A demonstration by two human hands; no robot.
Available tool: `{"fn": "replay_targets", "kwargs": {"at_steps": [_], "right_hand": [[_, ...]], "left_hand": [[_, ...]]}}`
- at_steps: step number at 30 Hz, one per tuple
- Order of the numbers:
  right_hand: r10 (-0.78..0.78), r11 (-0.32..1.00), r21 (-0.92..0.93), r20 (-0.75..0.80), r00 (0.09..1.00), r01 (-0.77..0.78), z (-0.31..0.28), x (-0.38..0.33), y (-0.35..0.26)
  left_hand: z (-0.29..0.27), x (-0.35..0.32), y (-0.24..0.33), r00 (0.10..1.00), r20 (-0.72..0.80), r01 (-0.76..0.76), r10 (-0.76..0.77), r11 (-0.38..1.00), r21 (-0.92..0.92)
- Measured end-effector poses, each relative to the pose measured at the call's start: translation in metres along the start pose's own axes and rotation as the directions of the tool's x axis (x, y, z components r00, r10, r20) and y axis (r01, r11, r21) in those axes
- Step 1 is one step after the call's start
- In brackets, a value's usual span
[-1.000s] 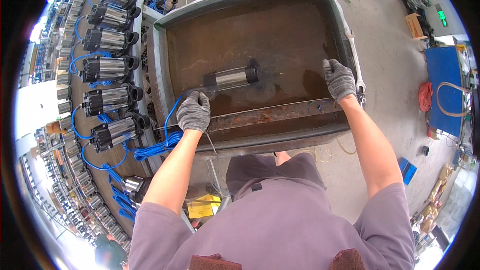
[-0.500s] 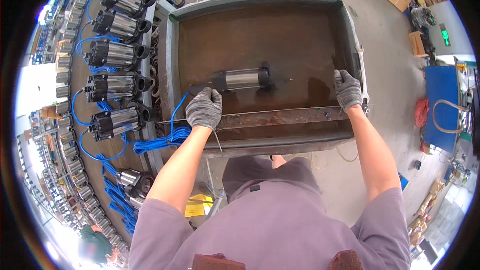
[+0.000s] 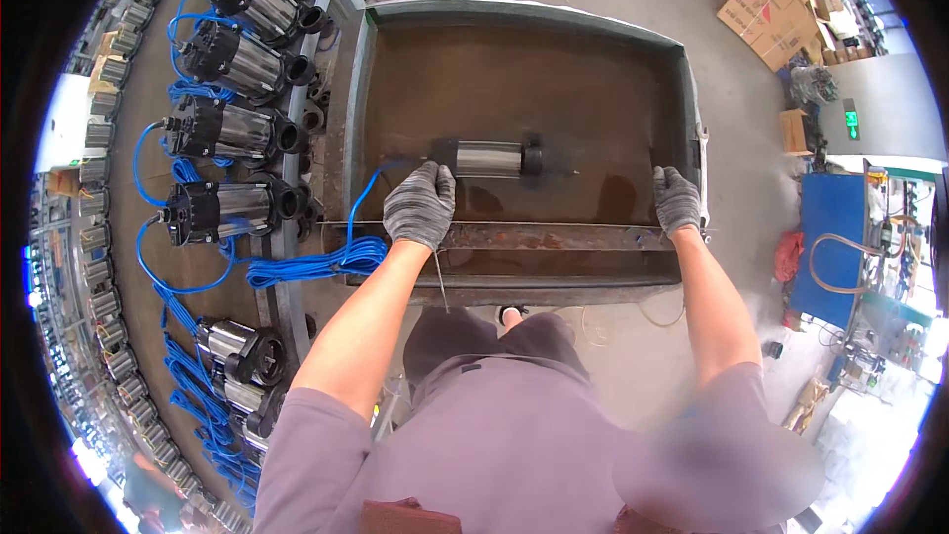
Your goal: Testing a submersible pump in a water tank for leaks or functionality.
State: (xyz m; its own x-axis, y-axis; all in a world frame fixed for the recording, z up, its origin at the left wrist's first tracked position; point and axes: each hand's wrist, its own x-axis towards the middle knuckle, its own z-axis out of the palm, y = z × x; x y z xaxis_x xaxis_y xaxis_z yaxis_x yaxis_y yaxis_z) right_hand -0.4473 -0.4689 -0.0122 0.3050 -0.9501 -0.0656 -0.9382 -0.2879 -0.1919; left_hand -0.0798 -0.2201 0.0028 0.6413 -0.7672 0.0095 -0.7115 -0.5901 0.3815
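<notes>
Head view looks down on my two gloved hands at the near edge of a rusty metal tank (image 3: 368, 119) filled with brown water. My left hand (image 3: 419, 204) is curled over the near rail (image 3: 554, 235), fingers pointing into the tank just beside the tail of a steel pump (image 3: 489, 158) lying on its side in the water; whether they grip anything I cannot tell. My right hand (image 3: 676, 200) is clenched on the tank's near right corner. A blue cable (image 3: 326, 259) runs from the pump over the rail and lies coiled at my left. Since half a second ago both hands have stayed on the rail, and the pump lies in the same spot.
</notes>
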Motion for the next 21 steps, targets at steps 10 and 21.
{"fn": "replay_targets", "kwargs": {"at_steps": [10,21], "right_hand": [[0.063,0.998,0.02,0.03,0.998,-0.064,-0.003,-0.006,-0.004],[0.1,0.991,0.083,0.028,0.995,-0.102,-0.006,-0.002,-0.003]], "left_hand": [[0.0,0.001,-0.005,0.992,0.121,0.043,-0.044,0.999,0.011],[0.003,0.004,0.014,0.988,0.143,0.028,-0.059,0.977,0.212]]}}
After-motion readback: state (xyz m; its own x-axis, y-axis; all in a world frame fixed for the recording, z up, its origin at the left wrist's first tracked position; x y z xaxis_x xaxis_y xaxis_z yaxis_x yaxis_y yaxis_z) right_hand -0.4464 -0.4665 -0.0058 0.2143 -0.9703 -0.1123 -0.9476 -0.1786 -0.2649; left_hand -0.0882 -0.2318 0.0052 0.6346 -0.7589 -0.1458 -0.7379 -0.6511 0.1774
